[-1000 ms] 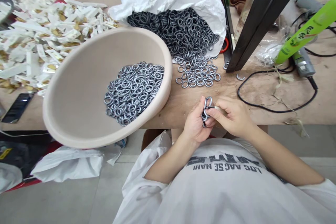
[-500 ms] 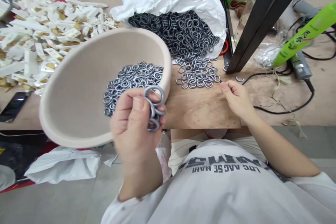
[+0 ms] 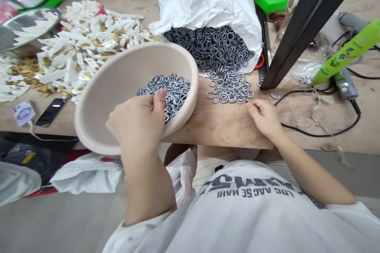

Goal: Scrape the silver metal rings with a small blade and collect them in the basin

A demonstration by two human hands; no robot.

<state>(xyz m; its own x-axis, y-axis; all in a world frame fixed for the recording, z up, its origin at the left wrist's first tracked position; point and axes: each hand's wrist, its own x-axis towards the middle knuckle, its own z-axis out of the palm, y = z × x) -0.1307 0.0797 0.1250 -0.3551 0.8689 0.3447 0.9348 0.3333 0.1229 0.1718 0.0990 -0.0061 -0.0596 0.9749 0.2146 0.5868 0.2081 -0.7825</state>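
My left hand (image 3: 138,120) is over the beige bowl (image 3: 97,83), its back to me and the fingers curled under; whatever they hold is hidden. In the bowl lies a heap of grey metal-looking rings (image 3: 168,91). My right hand (image 3: 263,116) rests at the table's front part, thumb and fingertips pinched on a thin dark thing whose small tip shows. Just beyond that tip are loose rings (image 3: 230,91), spilling from a white sack (image 3: 208,0) full of darker-looking rings.
White and gold pieces (image 3: 89,43) are heaped at the left, beside a metal basin (image 3: 29,27). A phone (image 3: 51,111) lies near the front edge. A black upright post (image 3: 308,27), a green tube (image 3: 348,53) and a black cable (image 3: 320,135) occupy the right side.
My left hand has moved left and turned over above the bowl, so the rings seen in it earlier are out of sight. The right hand keeps its pinch near the loose rings.
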